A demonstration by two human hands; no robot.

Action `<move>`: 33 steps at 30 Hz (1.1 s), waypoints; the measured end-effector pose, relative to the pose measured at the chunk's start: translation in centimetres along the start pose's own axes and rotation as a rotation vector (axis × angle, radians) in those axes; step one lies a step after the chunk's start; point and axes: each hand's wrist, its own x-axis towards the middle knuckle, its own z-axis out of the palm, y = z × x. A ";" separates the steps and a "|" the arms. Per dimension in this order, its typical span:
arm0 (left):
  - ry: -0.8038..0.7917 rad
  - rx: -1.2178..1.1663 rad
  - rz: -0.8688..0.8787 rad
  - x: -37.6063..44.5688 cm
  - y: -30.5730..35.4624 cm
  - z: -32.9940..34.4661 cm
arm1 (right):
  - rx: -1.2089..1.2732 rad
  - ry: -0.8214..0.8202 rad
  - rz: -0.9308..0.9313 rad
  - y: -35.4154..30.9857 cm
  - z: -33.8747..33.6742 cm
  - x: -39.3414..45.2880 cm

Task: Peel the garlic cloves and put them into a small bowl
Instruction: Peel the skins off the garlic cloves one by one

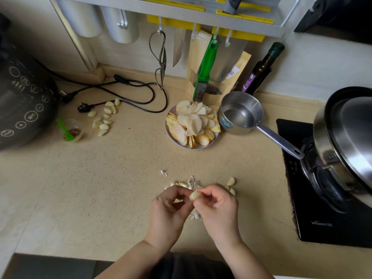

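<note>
Head view: a half-skinned garlic clove (192, 195) is pinched between left hand (171, 208) and right hand (216, 204) at lower centre, where a slip onto loose skins (193, 183) is judged possible.

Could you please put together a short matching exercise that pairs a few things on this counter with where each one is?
Things:
1. garlic clove
2. scissors
3. steel saucepan
4. green spoon

Places:
A. in a small clear cup beside the cooker
B. pinched between the left hand and the right hand
C. hanging from a rack hook
D. just right of the plate of fruit slices

Pairs: 1-B, 2-C, 3-D, 4-A
</note>
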 end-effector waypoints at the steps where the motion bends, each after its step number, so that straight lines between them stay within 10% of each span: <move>1: -0.024 -0.032 -0.013 0.0 0.2 0.0 | -0.003 -0.015 0.009 0.1 0.0 0.0; 33: -0.002 -0.059 -0.034 -0.2 1.0 -0.2 | 0.370 -0.205 0.035 0.7 -1.5 0.2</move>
